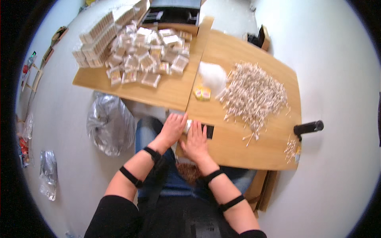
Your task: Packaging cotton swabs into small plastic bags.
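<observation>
At the table's near edge, my left hand (173,127) is bent round the left side of a small white packet (188,126). My right hand (195,142) grips the same packet from the right, fingers pointing forward and thumb toward the left hand. Most of the packet is hidden by both hands, so its contents cannot be made out. Beside the right fingertips lies a flat black piece (210,132) on the wood. Farther right spreads a large loose pile of cotton swabs (256,93).
A white plastic bundle (213,75) and a yellow packet (203,93) lie ahead. Filled clear packets (147,61) and stacked swab packs (95,39) cover the left table, before a black-lined box (172,16). A grey bag (111,125) stands left; a black cylinder (309,127) sticks out right.
</observation>
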{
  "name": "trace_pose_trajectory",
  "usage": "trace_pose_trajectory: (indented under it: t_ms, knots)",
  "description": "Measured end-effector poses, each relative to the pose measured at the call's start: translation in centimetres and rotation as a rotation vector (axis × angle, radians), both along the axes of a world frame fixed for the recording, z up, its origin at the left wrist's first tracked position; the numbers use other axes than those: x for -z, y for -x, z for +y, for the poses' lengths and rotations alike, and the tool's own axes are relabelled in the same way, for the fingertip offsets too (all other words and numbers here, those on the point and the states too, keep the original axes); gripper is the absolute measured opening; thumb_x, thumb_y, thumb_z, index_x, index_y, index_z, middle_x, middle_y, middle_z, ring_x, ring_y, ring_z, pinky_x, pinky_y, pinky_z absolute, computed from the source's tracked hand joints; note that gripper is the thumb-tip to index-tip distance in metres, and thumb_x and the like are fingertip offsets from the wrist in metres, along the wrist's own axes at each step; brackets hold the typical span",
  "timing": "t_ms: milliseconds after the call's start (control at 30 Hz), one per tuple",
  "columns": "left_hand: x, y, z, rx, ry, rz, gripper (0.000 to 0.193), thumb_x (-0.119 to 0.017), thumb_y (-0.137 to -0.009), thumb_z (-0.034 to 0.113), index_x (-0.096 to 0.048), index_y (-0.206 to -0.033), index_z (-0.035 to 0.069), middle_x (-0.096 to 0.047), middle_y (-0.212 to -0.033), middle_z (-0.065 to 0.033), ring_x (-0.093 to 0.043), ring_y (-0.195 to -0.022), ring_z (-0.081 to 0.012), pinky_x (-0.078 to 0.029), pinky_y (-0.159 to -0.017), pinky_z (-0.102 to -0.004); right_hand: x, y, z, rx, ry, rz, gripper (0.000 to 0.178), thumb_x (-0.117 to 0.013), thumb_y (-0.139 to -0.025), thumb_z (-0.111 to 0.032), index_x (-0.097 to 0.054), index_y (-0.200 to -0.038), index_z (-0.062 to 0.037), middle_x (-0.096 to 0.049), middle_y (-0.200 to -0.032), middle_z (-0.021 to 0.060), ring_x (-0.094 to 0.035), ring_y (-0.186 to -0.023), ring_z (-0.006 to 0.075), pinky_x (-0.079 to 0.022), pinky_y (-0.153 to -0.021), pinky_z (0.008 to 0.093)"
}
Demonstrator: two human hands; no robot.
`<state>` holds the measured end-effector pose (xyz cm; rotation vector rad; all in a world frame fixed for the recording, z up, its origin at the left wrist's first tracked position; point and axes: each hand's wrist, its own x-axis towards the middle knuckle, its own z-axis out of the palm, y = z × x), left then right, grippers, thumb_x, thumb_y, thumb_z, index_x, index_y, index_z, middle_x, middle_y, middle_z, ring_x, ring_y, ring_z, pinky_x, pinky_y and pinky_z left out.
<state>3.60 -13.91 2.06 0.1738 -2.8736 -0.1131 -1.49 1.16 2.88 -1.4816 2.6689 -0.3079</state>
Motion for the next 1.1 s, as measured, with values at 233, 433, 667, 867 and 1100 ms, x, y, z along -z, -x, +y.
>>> trace_pose_trajectory:
  t_ms: [233,433,667,867,1100]
  knots:
    - [0.7,-1.6,-0.4,0.032,-0.01,0.072,0.052,-0.05,-0.083,0.016,-0.05,-0.132,-0.003,-0.057,-0.098,-0.0117,-0.055,-0.094,-0.0265,-0.043,-0.087,-0.0388,0.4,-0.4,-0.2,-0.068,0.032,-0.021,0.085,-0.062,-0.084,-0.048,-0.037,-0.14,0.0103,-0.031,-0.151,0.0272,-0.025,-0.143,0.0391,-0.017,-0.116,0.0568]
    - [-1.3,-5.8,-1.8,-0.116,-0.011,0.047,0.051,-0.052,-0.083,0.015,-0.05,-0.13,-0.003,-0.058,-0.096,-0.0121,-0.056,-0.093,-0.0279,-0.044,-0.087,-0.0394,-0.3,-2.2,-2.1,-0.168,0.179,-0.131,0.083,-0.06,-0.086,-0.05,-0.038,-0.139,0.0097,-0.032,-0.15,0.027,-0.027,-0.142,0.0405,-0.02,-0.114,0.0565]
    - [-5.8,-6.0,1.8,-0.151,-0.191,0.149,0.057,-0.06,-0.077,0.017,-0.049,-0.129,-0.004,-0.058,-0.095,-0.0139,-0.057,-0.091,-0.0319,-0.045,-0.084,-0.0427,-3.6,-2.5,0.0,-0.122,0.364,-0.29,0.084,-0.059,-0.088,-0.051,-0.036,-0.14,0.0112,-0.03,-0.149,0.0309,-0.024,-0.142,0.0443,-0.018,-0.115,0.0548]
    - [-7.0,-3.2,5.9,-0.065,-0.33,0.072,0.063,-0.065,-0.072,0.015,-0.048,-0.13,-0.001,-0.057,-0.097,-0.0135,-0.058,-0.092,-0.031,-0.046,-0.081,-0.0403,-3.5,-1.3,2.9,0.017,0.416,-0.402,0.077,-0.054,-0.095,-0.041,-0.025,-0.148,0.0057,-0.024,-0.153,0.0287,-0.022,-0.141,0.0486,-0.021,-0.114,0.0579]
    - [-7.7,-0.4,10.6,0.111,-0.354,0.003,0.06,-0.063,-0.075,0.015,-0.048,-0.131,0.001,-0.057,-0.099,-0.0123,-0.058,-0.096,-0.03,-0.045,-0.084,-0.0402,-2.4,-0.6,10.7,0.088,0.468,-0.309,0.064,-0.055,-0.093,-0.033,-0.04,-0.134,0.0133,-0.034,-0.143,0.0379,-0.032,-0.135,0.0501,-0.028,-0.111,0.0552]
